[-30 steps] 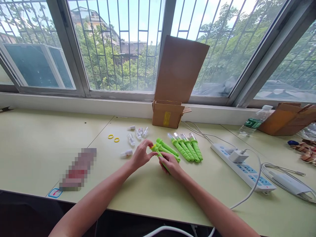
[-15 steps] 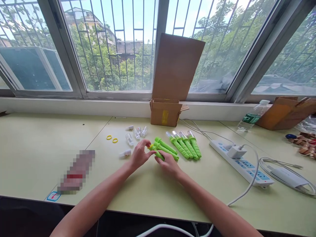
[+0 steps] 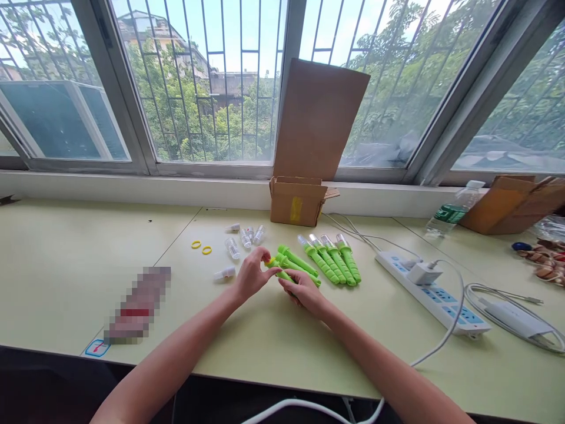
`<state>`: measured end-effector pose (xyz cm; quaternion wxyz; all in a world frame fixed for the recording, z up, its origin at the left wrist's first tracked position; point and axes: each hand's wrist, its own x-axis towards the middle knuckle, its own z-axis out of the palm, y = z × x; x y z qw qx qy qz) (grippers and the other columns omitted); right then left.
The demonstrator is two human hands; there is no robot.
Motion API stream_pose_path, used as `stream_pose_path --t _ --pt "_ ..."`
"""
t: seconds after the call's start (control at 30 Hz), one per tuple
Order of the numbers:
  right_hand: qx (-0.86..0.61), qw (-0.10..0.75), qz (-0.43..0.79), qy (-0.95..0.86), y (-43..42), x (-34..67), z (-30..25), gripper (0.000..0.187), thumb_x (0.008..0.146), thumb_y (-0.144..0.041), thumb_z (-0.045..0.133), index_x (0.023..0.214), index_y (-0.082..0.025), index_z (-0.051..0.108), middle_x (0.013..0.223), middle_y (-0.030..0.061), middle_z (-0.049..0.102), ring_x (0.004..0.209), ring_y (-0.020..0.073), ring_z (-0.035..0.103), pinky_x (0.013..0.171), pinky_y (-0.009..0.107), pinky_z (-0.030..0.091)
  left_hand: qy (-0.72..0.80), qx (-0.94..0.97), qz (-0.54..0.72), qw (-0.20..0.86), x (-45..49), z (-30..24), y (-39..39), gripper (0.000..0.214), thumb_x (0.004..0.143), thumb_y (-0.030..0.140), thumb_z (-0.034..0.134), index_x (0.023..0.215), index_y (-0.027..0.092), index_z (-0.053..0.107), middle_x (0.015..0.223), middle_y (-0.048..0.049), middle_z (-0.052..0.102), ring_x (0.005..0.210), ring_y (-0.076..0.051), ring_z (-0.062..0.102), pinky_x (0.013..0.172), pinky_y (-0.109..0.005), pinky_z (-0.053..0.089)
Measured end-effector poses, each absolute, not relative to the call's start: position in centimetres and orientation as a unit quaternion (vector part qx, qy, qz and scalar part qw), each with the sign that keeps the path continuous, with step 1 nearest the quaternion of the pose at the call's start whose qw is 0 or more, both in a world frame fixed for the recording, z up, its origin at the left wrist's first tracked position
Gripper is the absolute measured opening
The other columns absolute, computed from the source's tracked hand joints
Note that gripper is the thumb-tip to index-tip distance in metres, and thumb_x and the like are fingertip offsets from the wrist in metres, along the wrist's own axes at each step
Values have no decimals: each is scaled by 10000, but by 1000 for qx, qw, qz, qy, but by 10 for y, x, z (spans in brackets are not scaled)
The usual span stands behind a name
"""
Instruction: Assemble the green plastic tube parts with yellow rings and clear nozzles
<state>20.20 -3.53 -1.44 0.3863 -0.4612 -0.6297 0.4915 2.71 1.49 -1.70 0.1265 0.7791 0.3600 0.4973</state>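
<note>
My right hand [image 3: 306,291] is closed round a green plastic tube [image 3: 286,275], a flashlight-like handle. At its upper left end, my left hand [image 3: 251,275] pinches a yellow ring [image 3: 270,261] that sits around the tube's neck; the fingers partly cover it. Just beyond my hands lie more green tubes [image 3: 300,259] with bare threaded ends. Farther right, several green tubes [image 3: 329,261] with clear tips lie side by side. Two loose yellow rings [image 3: 206,250] rest to the left. Several clear plastic caps [image 3: 232,248] are scattered beyond my left hand.
A small cardboard box [image 3: 296,203] with a raised flap stands against the window sill. On the right are a power strip [image 3: 432,294] with cables, a white adapter [image 3: 514,318], a water bottle [image 3: 452,212] and another cardboard box [image 3: 507,206]. A blurred object [image 3: 141,306] lies at left.
Both hands stay almost in place on the green tube and its yellow ring. My right hand's fingers have shifted slightly on the tube. The view has moved a little.
</note>
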Motion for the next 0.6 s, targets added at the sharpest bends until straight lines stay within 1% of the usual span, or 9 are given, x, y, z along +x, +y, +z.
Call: stream_pose_path --t 0.17,0.37,0.6 --pt "-457 384 508 -621 -35 203 -13 298 788 -495 601 840 -203 612 497 -56 422 363 84 357 352 218 251 358 781 499 113 27 -16 14 314 734 350 729 816 205 464 758 22 556 702 -139 553 702 -293 494" --pt "-436 396 537 -603 -34 203 -12 309 757 -503 625 714 -209 537 522 -54 443 358 73 350 349 224 241 353 787 495 107 27 -13 13 283 759 323 706 830 206 459 783 13 562 731 -145 554 719 -298 490" --pt "-426 406 560 -583 -32 205 -13 278 755 -472 629 749 -205 555 540 -50 482 357 71 370 341 216 243 342 797 491 82 26 -9 11 259 771 317 688 850 204 469 816 0 581 761 -156 576 723 -302 486"
